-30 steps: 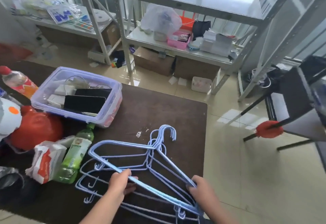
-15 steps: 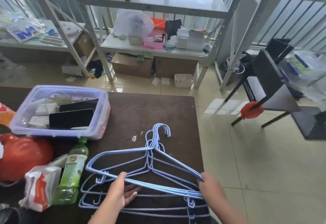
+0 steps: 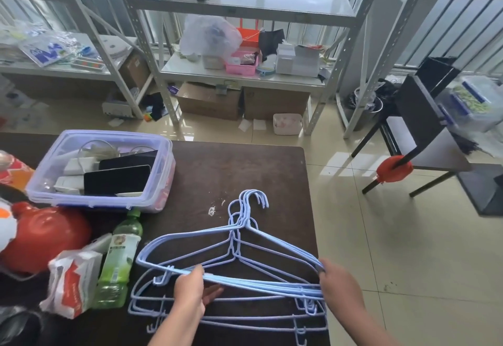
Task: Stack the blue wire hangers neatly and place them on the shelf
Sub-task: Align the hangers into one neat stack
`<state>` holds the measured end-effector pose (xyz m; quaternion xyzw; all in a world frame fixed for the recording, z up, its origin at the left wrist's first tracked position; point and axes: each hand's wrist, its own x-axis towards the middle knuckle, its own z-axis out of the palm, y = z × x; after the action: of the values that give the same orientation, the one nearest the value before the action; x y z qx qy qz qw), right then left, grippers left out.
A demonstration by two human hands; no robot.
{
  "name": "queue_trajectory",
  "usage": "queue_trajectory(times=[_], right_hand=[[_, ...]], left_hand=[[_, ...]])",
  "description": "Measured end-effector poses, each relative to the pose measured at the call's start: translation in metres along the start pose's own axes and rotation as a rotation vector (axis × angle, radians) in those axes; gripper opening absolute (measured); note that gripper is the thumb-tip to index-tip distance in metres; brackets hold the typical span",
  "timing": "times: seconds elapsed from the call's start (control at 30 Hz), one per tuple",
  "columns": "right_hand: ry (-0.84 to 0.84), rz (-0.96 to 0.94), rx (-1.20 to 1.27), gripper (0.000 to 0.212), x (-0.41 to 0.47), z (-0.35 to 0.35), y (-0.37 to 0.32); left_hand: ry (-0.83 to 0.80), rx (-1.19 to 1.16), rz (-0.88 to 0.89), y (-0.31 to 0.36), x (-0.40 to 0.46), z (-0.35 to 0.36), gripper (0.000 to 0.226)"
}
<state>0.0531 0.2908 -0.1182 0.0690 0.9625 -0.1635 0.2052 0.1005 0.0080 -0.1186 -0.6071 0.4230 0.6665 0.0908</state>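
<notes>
Several blue wire hangers [image 3: 275, 242] are bunched together and lifted at an angle above the dark brown table [image 3: 234, 171], hooks pointing away from me. My left hand [image 3: 192, 288] grips their bottom bars near the left end. My right hand [image 3: 336, 281] grips the right shoulder corner of the same bunch. A few more blue hangers [image 3: 245, 321] lie flat on the table beneath. The metal shelf unit [image 3: 245, 10] stands beyond the table, its upper glass shelf holding small items at the back.
A clear plastic bin [image 3: 54, 171] with tablets and chargers sits at the table's left. A green bottle [image 3: 119, 258], a red ball [image 3: 46, 234] and a snack bag [image 3: 73, 280] crowd the near left. A black chair [image 3: 424, 117] stands on the tiled floor at right.
The bunch of hangers has levelled out and its hooks have drawn closer together. My view has lifted and swung right toward the shelf unit. Both hands keep their hold.
</notes>
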Motion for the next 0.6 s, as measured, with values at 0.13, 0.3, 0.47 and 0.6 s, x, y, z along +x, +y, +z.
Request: queue_trajectory(times=[0.13,0.3,0.47,0.6], right_hand=[[0.032,-0.016,0.061,0.022,-0.004,-0.006,0.005],[0.071,-0.042,0.018,0.021,-0.008,-0.006,0.006],[0.041,-0.034,-0.045,0.022,-0.011,-0.002,0.007],[0.027,-0.055,-0.115,0.022,-0.005,-0.002,0.004]], left_hand=[[-0.010,-0.025,0.024,-0.009,-0.022,0.002,0.011],[0.011,-0.031,0.054,-0.016,-0.027,-0.002,0.016],[0.019,-0.048,0.028,-0.024,-0.021,-0.006,0.015],[0.027,-0.057,-0.024,-0.028,-0.014,-0.008,0.014]])
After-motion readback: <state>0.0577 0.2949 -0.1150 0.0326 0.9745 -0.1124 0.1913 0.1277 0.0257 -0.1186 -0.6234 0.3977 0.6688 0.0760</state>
